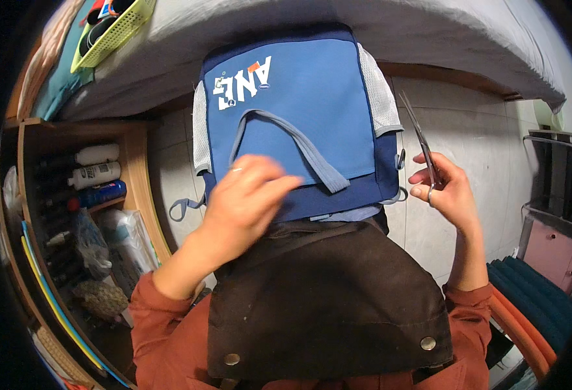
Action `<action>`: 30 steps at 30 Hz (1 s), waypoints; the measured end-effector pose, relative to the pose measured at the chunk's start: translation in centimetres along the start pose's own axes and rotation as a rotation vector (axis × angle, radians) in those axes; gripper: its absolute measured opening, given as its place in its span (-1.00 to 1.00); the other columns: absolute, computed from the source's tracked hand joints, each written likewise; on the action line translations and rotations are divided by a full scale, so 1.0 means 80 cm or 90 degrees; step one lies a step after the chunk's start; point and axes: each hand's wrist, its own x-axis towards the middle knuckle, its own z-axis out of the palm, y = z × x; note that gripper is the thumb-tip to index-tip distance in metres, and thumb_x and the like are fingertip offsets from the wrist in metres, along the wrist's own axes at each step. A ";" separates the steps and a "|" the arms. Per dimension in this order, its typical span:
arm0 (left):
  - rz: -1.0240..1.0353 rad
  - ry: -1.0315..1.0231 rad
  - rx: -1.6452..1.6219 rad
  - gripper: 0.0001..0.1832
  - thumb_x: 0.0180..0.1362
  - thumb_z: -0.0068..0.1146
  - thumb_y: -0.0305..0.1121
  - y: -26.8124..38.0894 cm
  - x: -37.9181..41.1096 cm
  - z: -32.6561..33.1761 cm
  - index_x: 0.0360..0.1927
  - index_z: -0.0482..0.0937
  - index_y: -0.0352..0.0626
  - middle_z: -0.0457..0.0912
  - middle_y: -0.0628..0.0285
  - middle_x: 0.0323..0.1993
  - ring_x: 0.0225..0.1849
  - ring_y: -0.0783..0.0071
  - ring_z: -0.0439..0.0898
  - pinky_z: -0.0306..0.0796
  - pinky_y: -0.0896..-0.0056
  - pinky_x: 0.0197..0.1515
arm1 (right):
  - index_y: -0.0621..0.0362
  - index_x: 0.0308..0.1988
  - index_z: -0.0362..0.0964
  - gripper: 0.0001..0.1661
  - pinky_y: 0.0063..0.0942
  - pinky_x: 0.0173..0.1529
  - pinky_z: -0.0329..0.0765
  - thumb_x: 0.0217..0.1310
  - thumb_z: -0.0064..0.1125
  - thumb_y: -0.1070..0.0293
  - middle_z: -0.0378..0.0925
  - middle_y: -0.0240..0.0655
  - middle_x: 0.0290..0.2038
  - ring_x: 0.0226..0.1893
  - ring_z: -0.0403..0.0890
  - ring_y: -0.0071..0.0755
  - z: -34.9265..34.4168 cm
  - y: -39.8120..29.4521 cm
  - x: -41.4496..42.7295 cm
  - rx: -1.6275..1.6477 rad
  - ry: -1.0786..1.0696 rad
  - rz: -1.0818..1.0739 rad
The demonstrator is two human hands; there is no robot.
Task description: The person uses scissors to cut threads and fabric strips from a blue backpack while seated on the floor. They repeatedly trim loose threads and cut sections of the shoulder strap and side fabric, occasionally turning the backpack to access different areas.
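A blue backpack with navy edges, grey mesh side pockets and white lettering leans in front of me. Across its face a loose grey-blue webbing strap makes a bend; one end lies near the bag's lower edge, while the other runs behind my left hand. That hand is blurred, thumb and fingertips close together over the bag, and its grip on the strap is hidden. To the right of the bag, my right hand holds metal scissors by the handle loops, blades pointing up and away.
A dark brown apron covers my lap. At left stands a wooden shelf unit with bottles and plastic bags. Beyond the backpack is a grey-covered bed bearing a green basket. Pink drawers stand right.
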 end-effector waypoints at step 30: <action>0.092 0.134 -0.062 -0.66 -0.34 0.09 -0.63 -0.002 0.003 0.065 -0.35 0.51 -0.21 0.26 0.26 -0.59 -0.64 0.38 0.32 0.21 0.47 -0.65 | 0.24 -0.47 0.39 -0.81 -0.42 -0.49 0.39 -0.13 0.17 0.37 0.40 -0.22 -0.68 -0.65 0.44 -0.30 0.109 -0.016 0.109 -0.072 -0.013 -0.225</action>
